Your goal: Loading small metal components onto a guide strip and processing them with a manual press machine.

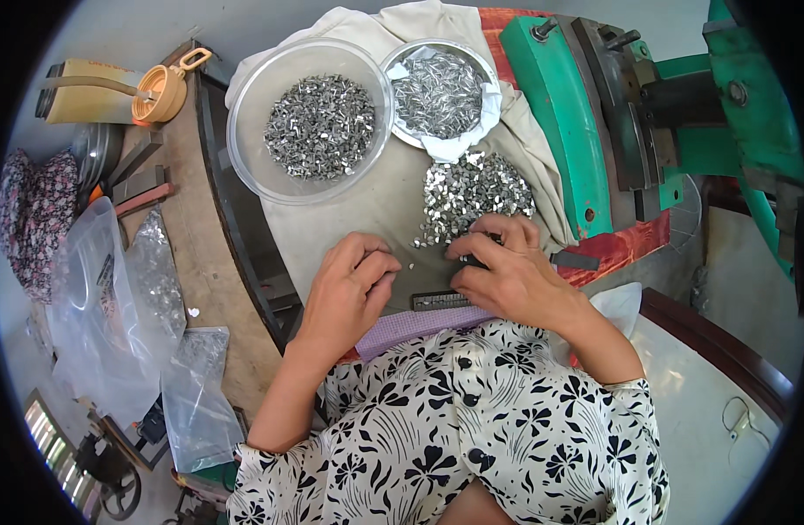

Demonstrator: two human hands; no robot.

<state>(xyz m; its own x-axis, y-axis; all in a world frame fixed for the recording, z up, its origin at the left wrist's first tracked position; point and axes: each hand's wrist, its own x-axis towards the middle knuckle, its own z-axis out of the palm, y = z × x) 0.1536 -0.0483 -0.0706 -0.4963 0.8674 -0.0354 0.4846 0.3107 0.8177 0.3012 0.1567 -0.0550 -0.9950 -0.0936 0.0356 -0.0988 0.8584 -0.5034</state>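
My left hand (354,284) is over the cloth with its fingers curled and tips pinched together; anything between them is too small to make out. A tiny pale metal piece (411,266) lies just right of those fingertips. My right hand (511,276) bends over the near edge of a loose pile of small grey metal pieces (472,197). Its fingers are curled round something dark, mostly hidden beneath them. Between the hands, close to my body, a dark slotted metal bar (439,301) lies beside a purple textured cloth (411,328), its right end next to my right hand.
A clear plastic tub (244,157) of small metal parts stands behind my left hand, beside a metal bowl (398,131) of thin shiny pieces. A green machine (542,122) stands at right. Plastic bags (104,324) and an orange-lidded bottle (161,94) are at left.
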